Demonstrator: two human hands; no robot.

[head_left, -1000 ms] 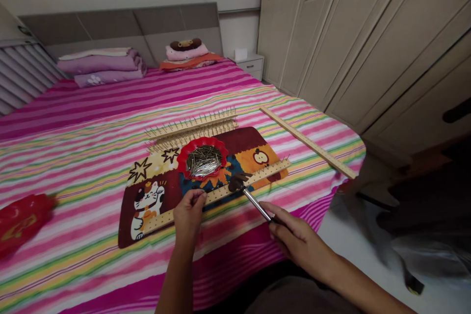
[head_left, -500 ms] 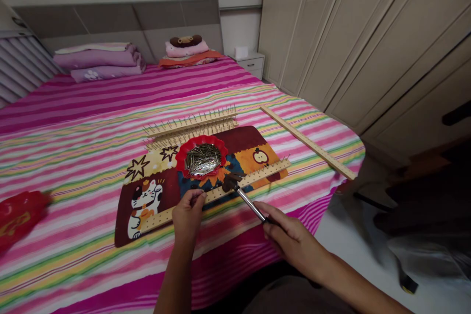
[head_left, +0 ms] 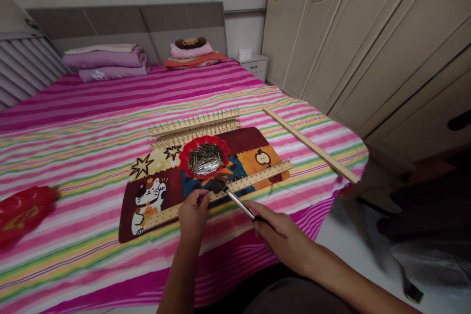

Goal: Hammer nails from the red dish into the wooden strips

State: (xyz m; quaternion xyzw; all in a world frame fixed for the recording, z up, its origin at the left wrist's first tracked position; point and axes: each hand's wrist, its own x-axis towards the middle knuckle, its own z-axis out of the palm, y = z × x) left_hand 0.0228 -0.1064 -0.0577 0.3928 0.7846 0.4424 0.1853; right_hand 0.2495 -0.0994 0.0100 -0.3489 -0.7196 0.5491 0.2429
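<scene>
My right hand (head_left: 281,235) is wrapped round the dark grip of a hammer (head_left: 238,202) with a shiny metal shaft. The dark hammer head is low over a drilled wooden strip (head_left: 165,216), just right of my left fingers. My left hand (head_left: 194,208) is closed in a pinch at that strip; whatever lies between its fingertips is hidden. Thin nails stand along the strip's right part, while small holes show on its left part. Behind the strip, a red scalloped bowl (head_left: 183,167) holds many loose nails (head_left: 206,158). Both strip and bowl rest on a patterned mat (head_left: 171,191).
Two nail-studded wooden strips (head_left: 195,124) lie behind the mat. Another wooden strip (head_left: 311,144) lies slantwise at the bed's right side. A red plastic item (head_left: 25,213) is at the left. Folded bedding (head_left: 106,61) sits near the headboard; a wardrobe (head_left: 327,34) stands at the right.
The hammer head has shifted left along the strip, closer to my left fingers, and my right hand has moved left with it. My left hand keeps its pinch at the strip.
</scene>
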